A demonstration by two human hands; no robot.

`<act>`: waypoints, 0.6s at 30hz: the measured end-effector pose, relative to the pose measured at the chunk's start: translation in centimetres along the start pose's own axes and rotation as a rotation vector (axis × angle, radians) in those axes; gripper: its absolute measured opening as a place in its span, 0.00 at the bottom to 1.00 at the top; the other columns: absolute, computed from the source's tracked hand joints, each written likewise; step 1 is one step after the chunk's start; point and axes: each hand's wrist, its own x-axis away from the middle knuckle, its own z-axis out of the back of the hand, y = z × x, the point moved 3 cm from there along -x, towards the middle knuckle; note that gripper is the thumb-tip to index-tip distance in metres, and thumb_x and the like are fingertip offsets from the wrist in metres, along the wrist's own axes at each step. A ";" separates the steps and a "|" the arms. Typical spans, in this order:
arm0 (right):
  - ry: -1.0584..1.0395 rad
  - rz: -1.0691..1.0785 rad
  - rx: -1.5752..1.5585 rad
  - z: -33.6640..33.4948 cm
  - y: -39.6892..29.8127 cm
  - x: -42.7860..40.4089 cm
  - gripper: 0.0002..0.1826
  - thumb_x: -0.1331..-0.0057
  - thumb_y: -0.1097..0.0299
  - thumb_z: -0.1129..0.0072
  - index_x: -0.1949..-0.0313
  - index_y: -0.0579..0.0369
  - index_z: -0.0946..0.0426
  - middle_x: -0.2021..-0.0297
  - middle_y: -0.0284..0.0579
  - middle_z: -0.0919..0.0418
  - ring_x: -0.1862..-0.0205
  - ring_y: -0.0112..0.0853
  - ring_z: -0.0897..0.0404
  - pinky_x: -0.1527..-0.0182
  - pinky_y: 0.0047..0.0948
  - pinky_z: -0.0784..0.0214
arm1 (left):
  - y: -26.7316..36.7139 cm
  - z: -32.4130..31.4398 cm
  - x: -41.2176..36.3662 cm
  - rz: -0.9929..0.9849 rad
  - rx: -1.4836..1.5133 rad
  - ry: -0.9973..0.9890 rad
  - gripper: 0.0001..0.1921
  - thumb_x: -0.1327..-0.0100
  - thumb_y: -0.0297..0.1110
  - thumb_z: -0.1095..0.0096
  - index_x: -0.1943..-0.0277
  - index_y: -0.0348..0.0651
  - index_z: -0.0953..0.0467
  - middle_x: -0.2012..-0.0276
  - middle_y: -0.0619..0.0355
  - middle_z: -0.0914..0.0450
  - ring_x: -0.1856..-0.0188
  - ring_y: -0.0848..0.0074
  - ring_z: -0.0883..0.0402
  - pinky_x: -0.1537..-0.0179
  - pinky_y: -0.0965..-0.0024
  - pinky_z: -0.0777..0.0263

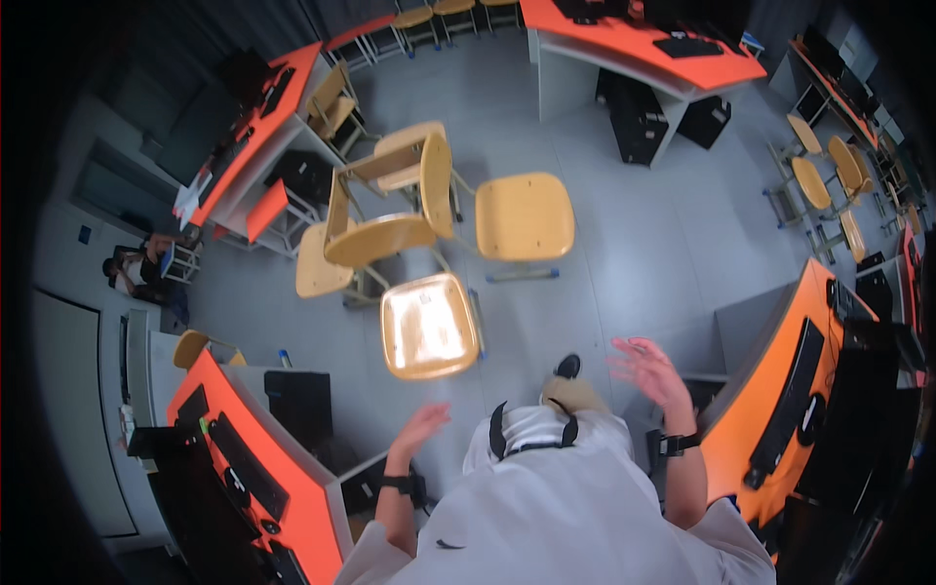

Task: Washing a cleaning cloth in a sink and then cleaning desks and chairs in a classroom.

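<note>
My left hand [421,428] is raised in front of my body, fingers apart and holding nothing. Just beyond it stands a wooden chair whose glossy seat [430,326] reflects bright light. My right hand [645,369] is also in the air, empty and with spread fingers, near an orange desk [738,439]. Ahead, several wooden chairs stand back to back in a cluster; one has a light wooden seat [524,216] to the right, another a seat [322,259] to the left.
Red desks [292,468] with keyboards [252,464] and monitors flank me at the left and far side. Black computer cases [635,121] sit under them. More chairs [812,183] stand at the far right. A person [139,270] sits by the left wall.
</note>
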 end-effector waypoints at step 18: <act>-0.131 0.505 1.724 -0.2 -7.1 -19.2 0.10 0.36 0.72 0.53 0.59 0.61 0.26 0.55 0.48 0.24 0.56 0.35 0.23 0.55 0.31 0.30 | 14.9 4.2 -13.2 -0.202 -0.607 0.288 0.17 0.39 0.33 0.44 0.49 0.34 0.31 0.50 0.53 0.27 0.47 0.70 0.28 0.51 0.67 0.32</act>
